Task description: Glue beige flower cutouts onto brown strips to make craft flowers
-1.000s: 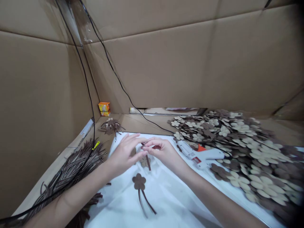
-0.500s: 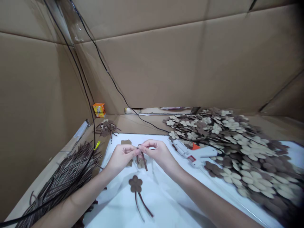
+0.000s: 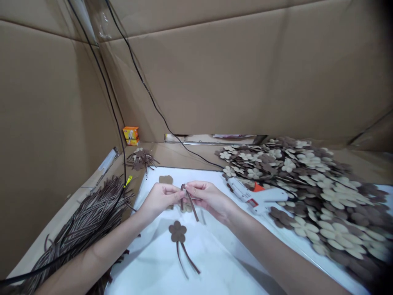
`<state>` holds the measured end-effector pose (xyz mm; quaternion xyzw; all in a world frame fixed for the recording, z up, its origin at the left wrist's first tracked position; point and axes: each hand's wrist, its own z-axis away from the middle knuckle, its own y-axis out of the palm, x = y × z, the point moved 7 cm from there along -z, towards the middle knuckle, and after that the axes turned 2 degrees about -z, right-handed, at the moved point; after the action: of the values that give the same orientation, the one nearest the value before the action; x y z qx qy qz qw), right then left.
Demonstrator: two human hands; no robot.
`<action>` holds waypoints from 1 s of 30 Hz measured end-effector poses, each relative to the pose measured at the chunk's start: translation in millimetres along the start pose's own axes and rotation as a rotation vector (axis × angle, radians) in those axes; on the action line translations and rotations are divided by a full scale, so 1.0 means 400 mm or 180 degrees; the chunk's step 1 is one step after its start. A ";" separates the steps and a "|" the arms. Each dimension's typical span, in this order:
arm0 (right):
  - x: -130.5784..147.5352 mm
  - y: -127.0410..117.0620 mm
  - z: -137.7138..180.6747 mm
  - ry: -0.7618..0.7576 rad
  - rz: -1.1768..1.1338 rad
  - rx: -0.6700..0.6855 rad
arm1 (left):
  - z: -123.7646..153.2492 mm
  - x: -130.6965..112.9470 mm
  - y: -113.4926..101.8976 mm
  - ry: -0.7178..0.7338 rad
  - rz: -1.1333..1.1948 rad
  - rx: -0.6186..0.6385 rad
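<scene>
My left hand (image 3: 161,200) and my right hand (image 3: 207,198) meet above the white sheet (image 3: 215,262), their fingertips pinching a narrow brown felt strip (image 3: 191,208). The strip bends into a small loop at the top, and its ends hang down. Partly hidden beneath my hands lies a tan felt flower (image 3: 186,208). Nearer me, a dark brown felt flower with two long strip tails (image 3: 177,232) lies on the sheet. A small tan-brown felt piece (image 3: 166,179) sits just beyond my left hand.
To the right, a white and orange hot glue gun (image 3: 258,196) lies beside a large heap of brown and tan felt flowers (image 3: 310,184). Left lies a pile of brown strips (image 3: 82,221). A bunch of finished flowers (image 3: 141,159), an orange box (image 3: 131,135), black cables and cardboard walls surround the sheet.
My hands have drawn slightly apart, and the strip now shows a clearer loop with its ends hanging lower. The view has shifted a little.
</scene>
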<state>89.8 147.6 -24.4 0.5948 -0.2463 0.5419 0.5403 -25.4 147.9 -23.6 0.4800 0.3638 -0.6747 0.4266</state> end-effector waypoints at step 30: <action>-0.023 -0.023 -0.025 -0.0373 0.0244 -0.0569 | 0.007 0.031 0.032 -0.0189 0.0009 0.0331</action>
<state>91.6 156.8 -38.0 0.5650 -0.3473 0.5024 0.5547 -16.7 137.9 -35.6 0.4818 0.3148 -0.7061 0.4126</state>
